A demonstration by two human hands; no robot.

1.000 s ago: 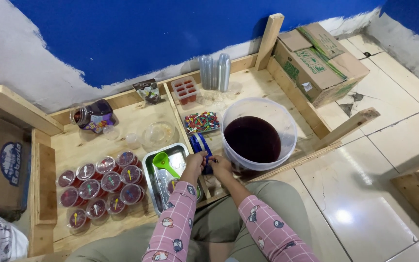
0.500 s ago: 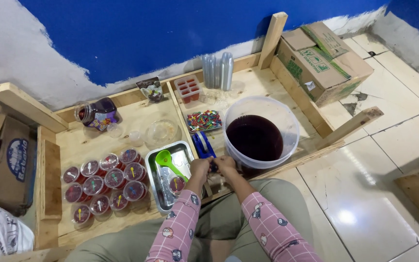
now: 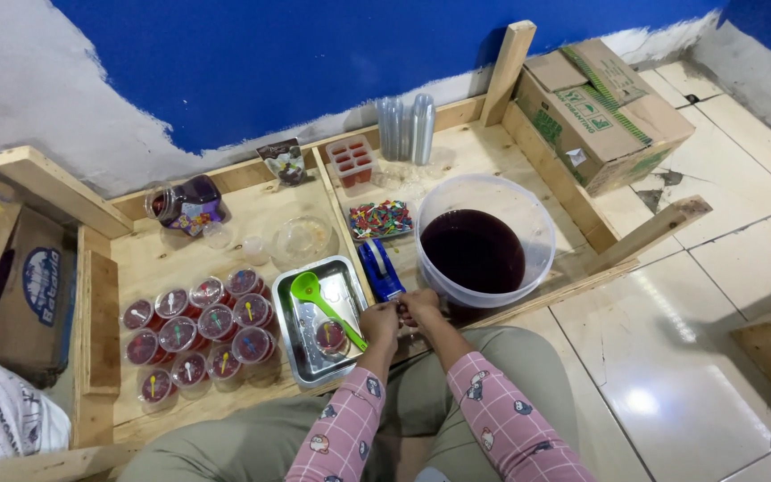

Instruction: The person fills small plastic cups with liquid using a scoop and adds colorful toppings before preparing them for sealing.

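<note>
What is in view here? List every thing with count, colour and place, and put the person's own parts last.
bucket: one, clear, dark red liquid, right on the wooden tray.
steel tray: one, silver, centre; holds green ladle and one filled cup.
sealed cups: about twelve, dark red, left.
tape dispenser: one, blue, beside the bucket.
coloured spoons: one pack, behind the dispenser.
empty cup stacks: clear, by the back edge.
jar: one, dark, back left.
cardboard box: one, brown, right on the floor.
left hand: fingers meet the right's, near the dispenser.
right hand: what they hold is too small to tell.
</note>
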